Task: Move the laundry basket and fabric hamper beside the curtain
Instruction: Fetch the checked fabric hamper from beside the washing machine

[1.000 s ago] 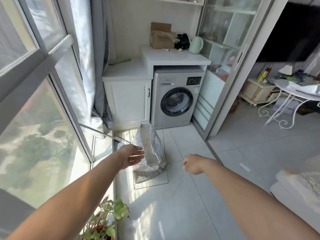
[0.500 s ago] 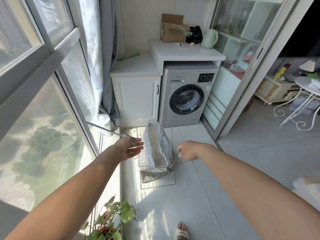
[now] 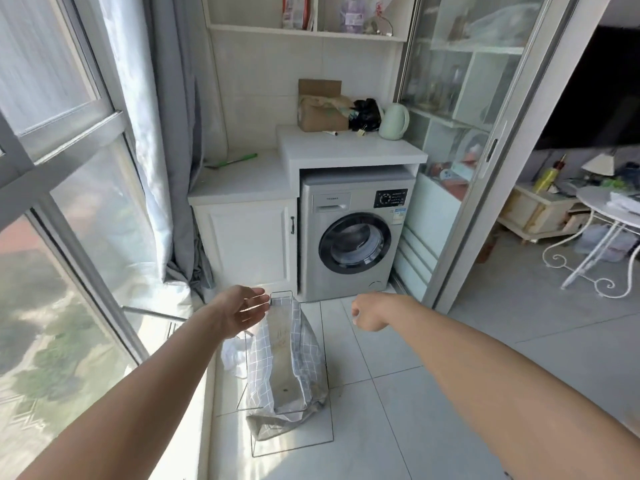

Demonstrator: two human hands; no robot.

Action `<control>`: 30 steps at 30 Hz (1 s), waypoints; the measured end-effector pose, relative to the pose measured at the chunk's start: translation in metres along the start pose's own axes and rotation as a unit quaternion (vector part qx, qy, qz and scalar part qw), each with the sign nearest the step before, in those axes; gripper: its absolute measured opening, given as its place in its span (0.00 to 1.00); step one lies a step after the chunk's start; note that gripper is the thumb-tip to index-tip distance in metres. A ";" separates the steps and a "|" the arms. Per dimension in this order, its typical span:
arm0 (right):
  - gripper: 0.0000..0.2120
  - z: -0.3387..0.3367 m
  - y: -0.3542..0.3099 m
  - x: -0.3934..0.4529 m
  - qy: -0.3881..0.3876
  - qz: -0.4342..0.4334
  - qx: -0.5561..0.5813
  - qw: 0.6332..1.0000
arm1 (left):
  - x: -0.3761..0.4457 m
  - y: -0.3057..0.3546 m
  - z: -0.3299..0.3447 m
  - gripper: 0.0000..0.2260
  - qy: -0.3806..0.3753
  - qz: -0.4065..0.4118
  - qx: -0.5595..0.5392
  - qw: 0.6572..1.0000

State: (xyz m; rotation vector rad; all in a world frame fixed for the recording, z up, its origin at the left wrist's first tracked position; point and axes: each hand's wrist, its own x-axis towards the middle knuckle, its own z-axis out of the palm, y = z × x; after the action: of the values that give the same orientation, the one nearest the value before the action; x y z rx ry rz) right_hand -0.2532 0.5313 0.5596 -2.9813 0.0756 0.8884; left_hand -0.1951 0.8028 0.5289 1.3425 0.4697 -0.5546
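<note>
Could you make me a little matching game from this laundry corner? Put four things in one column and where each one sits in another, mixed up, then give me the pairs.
Things:
1. kettle
2. hamper
3. curtain
4. green stick

Places:
A. on the floor tiles in front of the white cupboard, just under the left hand
B. on the lower counter, over the cupboard door
C. hanging by the window, left of the cupboard
D. on the raised counter above the washing machine, next to the cardboard box

Pairs: 1-D, 2-A, 3-C, 4-B
</note>
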 end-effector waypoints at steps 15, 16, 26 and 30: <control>0.20 -0.015 0.091 0.093 -0.043 0.000 0.009 0.999 | 0.095 0.014 0.083 0.12 0.018 -0.053 0.023 0.998; 0.21 -0.017 0.090 0.103 -0.049 -0.001 0.014 0.999 | 0.103 0.018 0.082 0.11 0.020 -0.056 0.019 0.998; 0.22 -0.069 0.079 0.209 -0.065 0.006 0.004 0.998 | 0.210 0.065 0.067 0.09 0.020 -0.071 -0.014 0.997; 0.22 -0.082 0.065 0.243 -0.092 0.000 -0.027 0.995 | 0.233 0.061 0.052 0.08 0.020 -0.106 -0.018 0.994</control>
State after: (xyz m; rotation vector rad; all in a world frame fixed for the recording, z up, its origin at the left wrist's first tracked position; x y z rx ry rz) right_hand -0.0094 0.4533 0.4940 -2.9306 0.0494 1.1773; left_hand 0.0250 0.7355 0.4421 1.2796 0.6568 -0.6906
